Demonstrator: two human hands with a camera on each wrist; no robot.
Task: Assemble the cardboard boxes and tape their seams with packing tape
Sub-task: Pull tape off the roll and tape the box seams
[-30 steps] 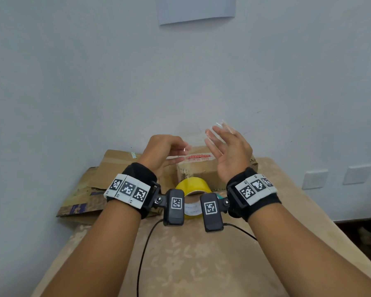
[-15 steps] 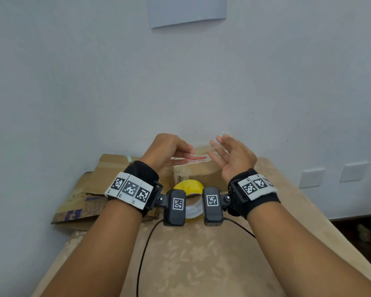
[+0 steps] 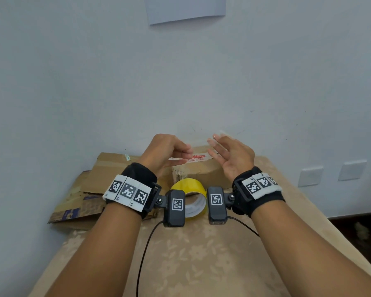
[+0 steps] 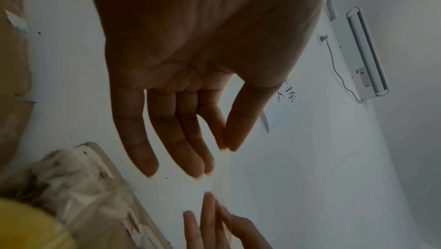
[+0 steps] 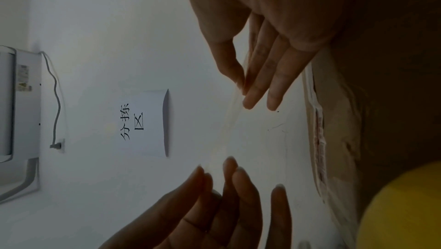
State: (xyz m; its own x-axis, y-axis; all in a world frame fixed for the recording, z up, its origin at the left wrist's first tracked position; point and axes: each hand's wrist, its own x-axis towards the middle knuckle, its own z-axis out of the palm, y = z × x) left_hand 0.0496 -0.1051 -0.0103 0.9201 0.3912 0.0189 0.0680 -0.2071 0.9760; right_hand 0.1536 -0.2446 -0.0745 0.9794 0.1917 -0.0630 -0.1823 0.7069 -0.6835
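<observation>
White wall (image 3: 73,82) rises behind the cloth-covered tabletop (image 3: 201,264). At ten o'clock lies flattened cardboard (image 3: 107,174), not yet assembled. My left hand (image 3: 163,153) hovers at eleven o'clock, thumb and forefinger pinching one end of a clear tape strip (image 5: 229,130), the other fingers loose. Compared with a second ago, both hands have dipped and the strip sits lower, closer to the assembled box (image 3: 204,172) at twelve o'clock; I judge I am about to lay it on the top seam. The yellow tape roll (image 3: 189,187) stands just in front of the box. My right hand (image 3: 234,155), at one o'clock, pinches the strip's other end, remaining fingers splayed.
</observation>
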